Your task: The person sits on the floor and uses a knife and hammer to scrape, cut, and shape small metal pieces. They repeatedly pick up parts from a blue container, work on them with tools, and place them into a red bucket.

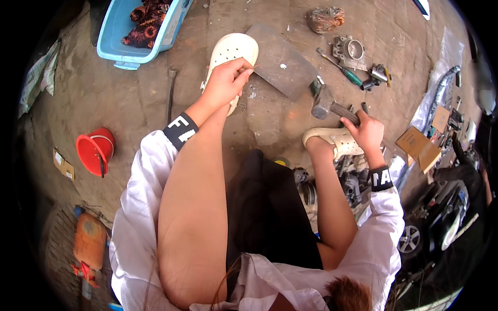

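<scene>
My right hand [367, 133] is wrapped round the wooden handle of a hammer [323, 103]. Its metal head hangs over the floor near the lower corner of a flat grey metal plate [282, 59]. Above my left clog [236, 45], my left hand [226, 82] is closed in a pinch at the plate's left edge. Whatever lies between those fingertips is too small to make out. Close to the hammer head lies a small green-handled tool [315, 85], partly hidden.
A blue tub [111, 39] with copper windings stands far left, a steel bar [171, 96] below it. A red bucket [95, 151] is at left. Near the plate lie a screwdriver [351, 76], a metal throttle-like housing [353, 50] and a bagged winding [325, 20]. Cardboard [419, 147] and parts crowd the right.
</scene>
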Motion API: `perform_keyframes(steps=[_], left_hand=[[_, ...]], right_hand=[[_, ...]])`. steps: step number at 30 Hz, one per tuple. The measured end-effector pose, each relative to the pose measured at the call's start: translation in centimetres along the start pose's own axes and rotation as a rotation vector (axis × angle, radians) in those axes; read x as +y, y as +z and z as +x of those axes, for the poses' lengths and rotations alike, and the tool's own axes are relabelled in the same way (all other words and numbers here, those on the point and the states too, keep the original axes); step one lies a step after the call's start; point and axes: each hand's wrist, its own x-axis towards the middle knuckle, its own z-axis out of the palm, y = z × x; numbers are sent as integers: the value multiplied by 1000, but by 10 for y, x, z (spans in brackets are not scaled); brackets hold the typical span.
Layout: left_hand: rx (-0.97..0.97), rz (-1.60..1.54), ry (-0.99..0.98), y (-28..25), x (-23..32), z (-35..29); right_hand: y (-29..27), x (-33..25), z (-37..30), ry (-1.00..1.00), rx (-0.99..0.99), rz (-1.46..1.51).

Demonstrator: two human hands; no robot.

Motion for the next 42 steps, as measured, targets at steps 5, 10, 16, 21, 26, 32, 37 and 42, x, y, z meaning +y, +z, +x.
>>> perform_keyframes(steps=[5, 10, 16, 21, 26, 32, 37, 42], left_hand=[[-4, -26, 6, 3, -3, 2], [-6, -11, 21, 4, -2, 1], [6, 42, 38, 6, -4, 2], [-3, 30, 39, 5, -1, 2], [6, 34, 41, 5, -4, 2], [3, 20, 27, 4, -1, 1], [-3, 21, 24, 4, -1, 2], [-19, 22, -1, 3, 0, 2]], right_hand=[[54, 27, -12, -213, 131, -91], [55, 22, -4, -180, 132, 44], [33, -79, 58, -222, 290, 550], [62, -138, 93, -161, 354, 657], [75, -151, 96, 53, 415, 818], [73, -158, 98, 230, 451, 944], [70, -162, 108, 387, 442, 949], [76, -160, 119, 314, 440, 741]])
